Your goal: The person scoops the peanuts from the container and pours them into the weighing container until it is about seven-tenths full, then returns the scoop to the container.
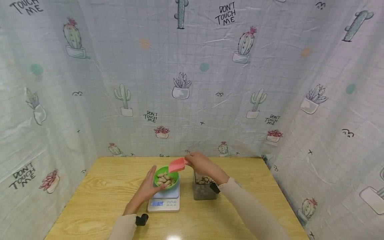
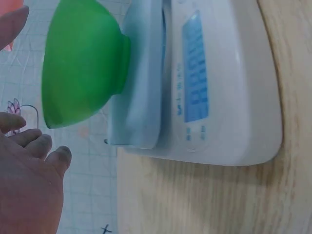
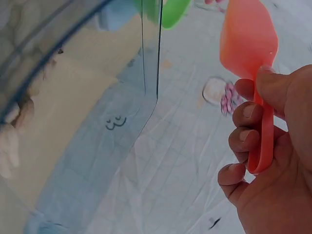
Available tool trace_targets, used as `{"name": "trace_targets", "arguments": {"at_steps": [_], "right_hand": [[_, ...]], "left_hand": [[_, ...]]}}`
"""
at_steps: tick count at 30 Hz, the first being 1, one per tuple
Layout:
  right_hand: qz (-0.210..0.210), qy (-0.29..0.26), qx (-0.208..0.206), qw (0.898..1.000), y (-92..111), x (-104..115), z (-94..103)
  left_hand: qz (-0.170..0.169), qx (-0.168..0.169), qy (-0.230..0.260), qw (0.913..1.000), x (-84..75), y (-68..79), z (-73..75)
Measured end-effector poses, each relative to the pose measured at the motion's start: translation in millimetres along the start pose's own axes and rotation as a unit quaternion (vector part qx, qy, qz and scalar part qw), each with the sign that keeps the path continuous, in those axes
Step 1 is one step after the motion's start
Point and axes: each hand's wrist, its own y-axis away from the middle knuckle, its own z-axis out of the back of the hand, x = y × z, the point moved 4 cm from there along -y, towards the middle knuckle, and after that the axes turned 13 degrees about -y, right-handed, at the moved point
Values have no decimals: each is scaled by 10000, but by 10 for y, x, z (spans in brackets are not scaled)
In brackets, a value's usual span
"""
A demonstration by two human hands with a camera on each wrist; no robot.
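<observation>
A green bowl (image 1: 170,186) with several unshelled peanuts (image 1: 164,179) in it stands on the blue-topped platform of a white kitchen scale (image 1: 163,208). My left hand (image 1: 149,187) is spread beside the bowl, thumb toward its near rim and fingers along its left side. In the left wrist view, those fingers (image 2: 31,141) are extended and apart. My right hand (image 1: 198,162) grips the handle of a pink-red scoop (image 3: 249,39), its fingers wrapped round it. The scoop's head is tilted over the bowl's right rim.
Right of the scale stands a clear plastic bin (image 1: 205,194) with more peanuts, under my right forearm. The scale's blue display (image 2: 195,68) is lit. A cactus-printed curtain (image 1: 192,110) surrounds the wooden table (image 1: 120,180) at its back and sides.
</observation>
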Motion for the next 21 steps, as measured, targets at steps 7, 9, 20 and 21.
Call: {"name": "trace_targets", "arguments": {"at_steps": [7,9,20,21], "right_hand": [[-223,-698,-377,9966,184,-95,53],[-239,-774,-459,9957,239,-122,41],[-115,-1095,-1153,9872,567,-288,35],[-107,-1087,-1196,9868,595,-303,44]], "left_hand": [[-76,-193,-82,9998,-109,11,84],[-60,-218,36,9997,-159,17,96],[-362,-330,318,9983,-473,-25,149],[-398,-326,326,9981,-507,-30,151]]}}
